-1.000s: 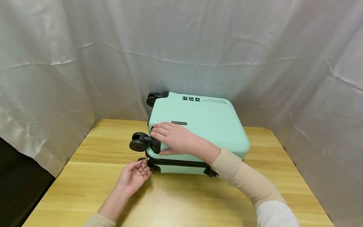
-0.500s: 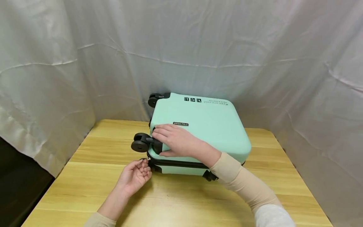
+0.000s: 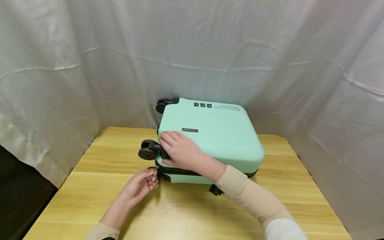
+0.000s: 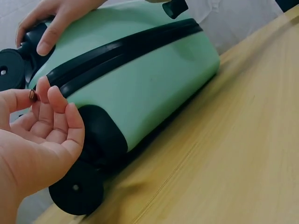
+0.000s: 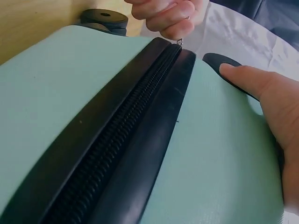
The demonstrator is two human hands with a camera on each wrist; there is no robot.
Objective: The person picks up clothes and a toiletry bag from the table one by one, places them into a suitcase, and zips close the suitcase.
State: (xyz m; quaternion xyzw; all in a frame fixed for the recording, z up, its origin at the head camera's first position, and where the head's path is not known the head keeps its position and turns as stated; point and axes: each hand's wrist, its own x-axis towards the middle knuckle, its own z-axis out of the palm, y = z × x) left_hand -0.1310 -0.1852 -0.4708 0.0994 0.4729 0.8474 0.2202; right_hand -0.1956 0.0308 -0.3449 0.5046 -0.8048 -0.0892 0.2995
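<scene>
A mint-green hard-shell suitcase (image 3: 216, 133) with black wheels lies on its broad side. At its near left corner my left hand (image 3: 138, 188) pinches a small metal zipper pull (image 4: 32, 95) between thumb and index finger, the other fingers half curled. My right hand (image 3: 181, 151) grips the upper corner beside a wheel (image 3: 147, 150), its thumb (image 5: 238, 74) pressing the black corner guard in the right wrist view. The black zipper (image 5: 119, 121) runs along the near side, its teeth meshed where they show. My right fingertips are hidden in the right wrist view.
The suitcase rests on a wooden table (image 3: 186, 213). Pale grey curtain (image 3: 198, 50) hangs close behind it and along both sides. Another wheel (image 3: 162, 105) sticks out at the far left corner, and a lower wheel (image 4: 77, 186) stands near the tabletop.
My right wrist has shifted slightly left and down, with its fingers still over the corner. My left hand has turned a little at the zipper pull; the suitcase has barely moved.
</scene>
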